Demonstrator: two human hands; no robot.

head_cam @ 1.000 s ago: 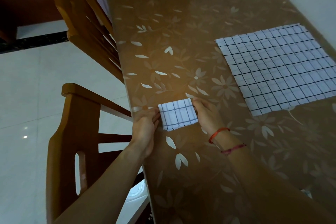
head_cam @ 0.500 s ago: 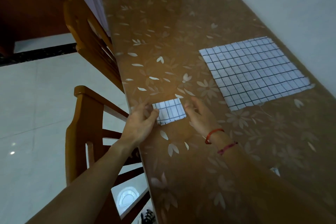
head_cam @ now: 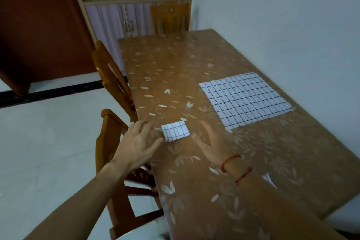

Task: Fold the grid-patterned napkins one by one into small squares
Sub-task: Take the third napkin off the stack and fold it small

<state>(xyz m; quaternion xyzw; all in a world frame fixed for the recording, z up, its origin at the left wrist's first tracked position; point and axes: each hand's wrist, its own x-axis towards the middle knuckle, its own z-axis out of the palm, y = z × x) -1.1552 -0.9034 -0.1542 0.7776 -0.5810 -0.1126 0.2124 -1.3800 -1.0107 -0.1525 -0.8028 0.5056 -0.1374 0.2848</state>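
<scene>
Folded napkin [head_cam: 175, 131] is lying on the table [head_cam: 194, 191], between the spread, empty left hand [head_cam: 139, 142] and right hand [head_cam: 211, 143]; beyond it, the unfolded napkin [head_cam: 244, 99] is lying flat.

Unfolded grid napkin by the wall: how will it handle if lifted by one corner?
The unfolded napkin lies thin and flat on the table, so it probably droops limply and weighs little. The glossy tabletop suggests it may slide when pushed. Its near edge looks slightly frayed, so threads might snag.

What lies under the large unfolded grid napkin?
The unfolded napkin lies flat on the floral-patterned table. Nothing bulges beneath it, but the cloth covers that patch, so it cannot be checked.
</scene>
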